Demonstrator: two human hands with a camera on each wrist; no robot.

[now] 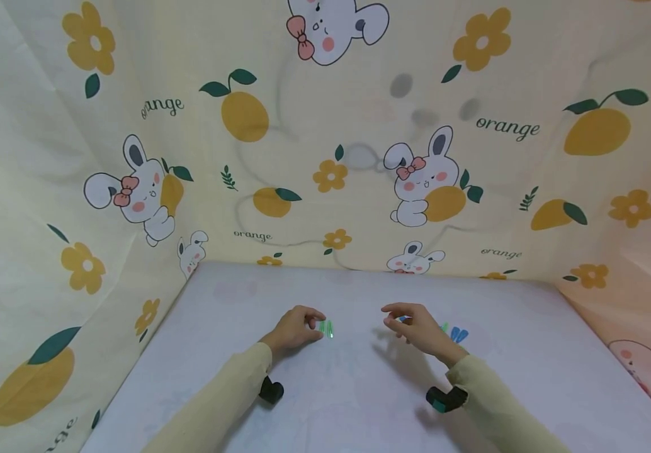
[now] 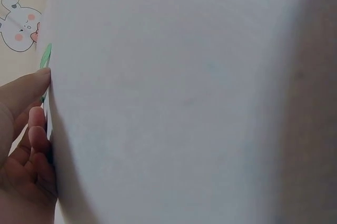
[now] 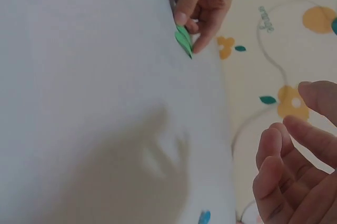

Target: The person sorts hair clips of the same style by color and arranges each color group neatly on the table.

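Observation:
Two slim green teardrop-shaped pieces (image 1: 330, 329) lie side by side on the white tabletop. My left hand (image 1: 296, 328) rests at their left side, its thumb and forefinger pinching the nearer green piece (image 3: 182, 39) at its ends. In the left wrist view a bit of green (image 2: 46, 54) shows beyond the fingertip. Over the table to the right hovers my right hand (image 1: 418, 327), fingers loosely bent and a gap between thumb and forefinger. Nothing shows between those fingers in the right wrist view. Blue teardrop-shaped pieces (image 1: 459, 335) lie just beyond the right wrist.
Part of another green piece (image 1: 444, 327) shows beside the blue ones, partly hidden by the right hand. A blue bit (image 3: 204, 217) lies on the table near the right hand. Printed cloth (image 1: 325, 207) with rabbits and oranges walls the white table (image 1: 348, 390) at the back and sides.

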